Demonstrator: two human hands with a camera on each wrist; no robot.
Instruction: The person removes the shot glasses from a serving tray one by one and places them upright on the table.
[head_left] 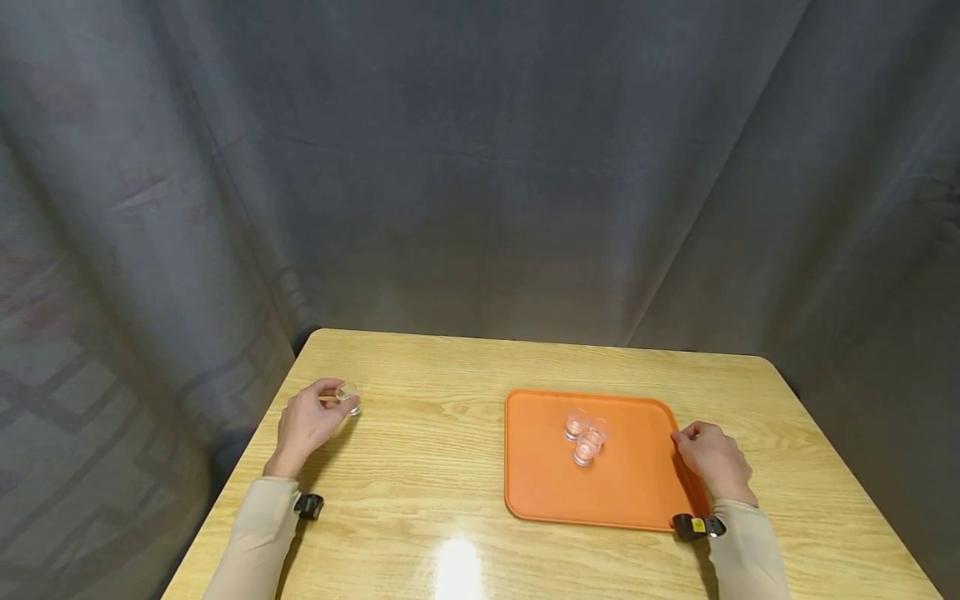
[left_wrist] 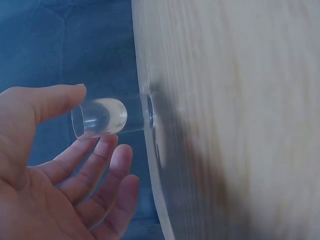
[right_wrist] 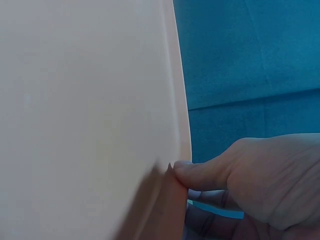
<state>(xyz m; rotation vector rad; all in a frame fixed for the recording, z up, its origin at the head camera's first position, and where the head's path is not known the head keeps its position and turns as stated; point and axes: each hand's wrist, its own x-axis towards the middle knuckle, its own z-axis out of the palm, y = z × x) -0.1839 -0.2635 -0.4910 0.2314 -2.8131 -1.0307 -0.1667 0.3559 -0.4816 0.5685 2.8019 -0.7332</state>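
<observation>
My left hand (head_left: 309,423) is over the left part of the table, its thumb and fingertips pinching a small clear shot glass (left_wrist: 105,117) near the rim. In the left wrist view the base of the glass is close to the wooden surface. At the other side, my right hand (head_left: 716,458) pinches the right rim of an orange tray (head_left: 540,483), thumb (right_wrist: 195,172) on top and the fingers bent below the edge. Three more clear shot glasses (head_left: 585,450) stand close together on the tray, right of its middle.
The light wooden table (head_left: 420,467) carries the tray on its right half. Grey curtains (head_left: 480,167) hang behind the table and along both sides. A bright light reflection shows near the front edge.
</observation>
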